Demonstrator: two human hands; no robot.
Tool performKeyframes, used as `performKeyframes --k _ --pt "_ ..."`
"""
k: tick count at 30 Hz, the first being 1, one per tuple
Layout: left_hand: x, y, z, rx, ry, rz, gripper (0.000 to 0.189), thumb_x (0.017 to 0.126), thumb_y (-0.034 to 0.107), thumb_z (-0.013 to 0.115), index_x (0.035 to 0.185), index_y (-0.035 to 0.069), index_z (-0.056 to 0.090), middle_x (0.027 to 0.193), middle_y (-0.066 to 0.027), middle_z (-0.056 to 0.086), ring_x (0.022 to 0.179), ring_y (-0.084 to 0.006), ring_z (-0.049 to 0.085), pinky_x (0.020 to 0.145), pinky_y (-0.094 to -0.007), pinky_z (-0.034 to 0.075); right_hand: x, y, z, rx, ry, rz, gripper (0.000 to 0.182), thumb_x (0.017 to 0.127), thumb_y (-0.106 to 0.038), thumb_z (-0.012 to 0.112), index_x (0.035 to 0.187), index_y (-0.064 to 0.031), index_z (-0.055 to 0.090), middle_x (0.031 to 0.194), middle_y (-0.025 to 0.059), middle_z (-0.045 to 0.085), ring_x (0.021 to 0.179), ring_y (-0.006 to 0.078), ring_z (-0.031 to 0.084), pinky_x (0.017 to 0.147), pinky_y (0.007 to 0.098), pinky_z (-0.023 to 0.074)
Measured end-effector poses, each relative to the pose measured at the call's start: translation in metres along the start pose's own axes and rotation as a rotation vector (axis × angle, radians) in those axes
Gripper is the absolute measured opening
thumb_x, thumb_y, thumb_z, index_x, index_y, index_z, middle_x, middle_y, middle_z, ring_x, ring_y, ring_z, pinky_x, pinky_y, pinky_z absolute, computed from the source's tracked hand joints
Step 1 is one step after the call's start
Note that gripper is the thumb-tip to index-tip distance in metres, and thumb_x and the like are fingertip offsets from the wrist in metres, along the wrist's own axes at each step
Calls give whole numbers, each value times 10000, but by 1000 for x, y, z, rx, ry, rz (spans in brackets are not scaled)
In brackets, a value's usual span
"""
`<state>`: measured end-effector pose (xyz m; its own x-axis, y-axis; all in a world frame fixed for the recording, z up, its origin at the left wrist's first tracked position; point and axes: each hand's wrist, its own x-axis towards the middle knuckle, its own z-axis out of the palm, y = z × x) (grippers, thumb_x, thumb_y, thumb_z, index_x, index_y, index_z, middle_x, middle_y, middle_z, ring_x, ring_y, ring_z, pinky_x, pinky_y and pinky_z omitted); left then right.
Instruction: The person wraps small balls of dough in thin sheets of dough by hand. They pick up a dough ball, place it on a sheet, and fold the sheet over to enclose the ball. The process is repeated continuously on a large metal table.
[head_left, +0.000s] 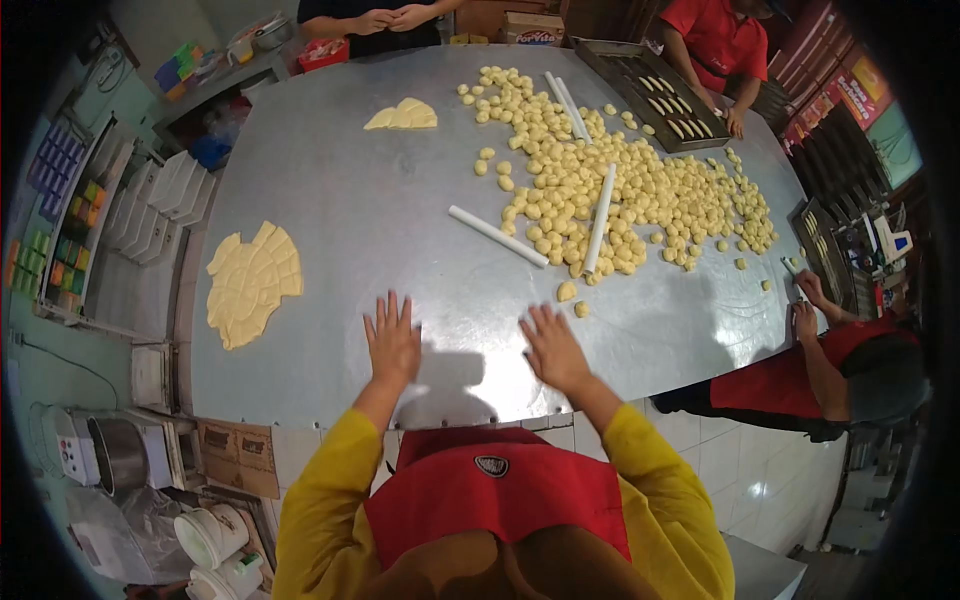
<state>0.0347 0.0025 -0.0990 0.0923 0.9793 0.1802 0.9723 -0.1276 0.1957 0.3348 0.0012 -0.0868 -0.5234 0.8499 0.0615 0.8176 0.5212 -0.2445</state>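
My left hand (395, 341) is spread over the near edge of the metal-topped table (337, 187), fingers apart and holding nothing. To its left lies a flat sheet of dough (255, 285) scored into pieces. My right hand (553, 349) is also spread and bare. Just beyond its fingers sit two loose dough balls (566, 291). Further off, a large heap of yellow dough balls (630, 187) covers the table's right half. One white rolling pin (499, 236) lies left of the heap; another white rolling pin (600, 219) rests on the balls. Whether my palms touch the metal, I cannot tell.
A smaller scored dough piece (403, 115) lies near the far edge. Two thin white rods (568, 107) rest on the heap. A co-worker in red stands by a baking tray (652, 94) of shaped dough. Another co-worker (787, 367) works at right; a third person's hands (390, 19) show beyond the table.
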Motion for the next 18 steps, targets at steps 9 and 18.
performKeyframes --k 9,18 --pt "51 33 12 -118 -30 59 503 901 182 490 1383 57 425 1518 -147 264 1406 -336 223 1136 -533 124 70 -14 13 33 160 -31 534 878 -264 559 1352 -51 438 1464 203 320 1381 393 243 1121 524 210" --pt "4 66 19 -231 -75 300 544 859 120 523 1387 55 407 1459 -170 353 1379 -329 275 1123 -520 183 36 -50 25 57 60 -73 610 856 -228 553 1385 9 361 1461 213 324 1378 367 271 1121 515 217"
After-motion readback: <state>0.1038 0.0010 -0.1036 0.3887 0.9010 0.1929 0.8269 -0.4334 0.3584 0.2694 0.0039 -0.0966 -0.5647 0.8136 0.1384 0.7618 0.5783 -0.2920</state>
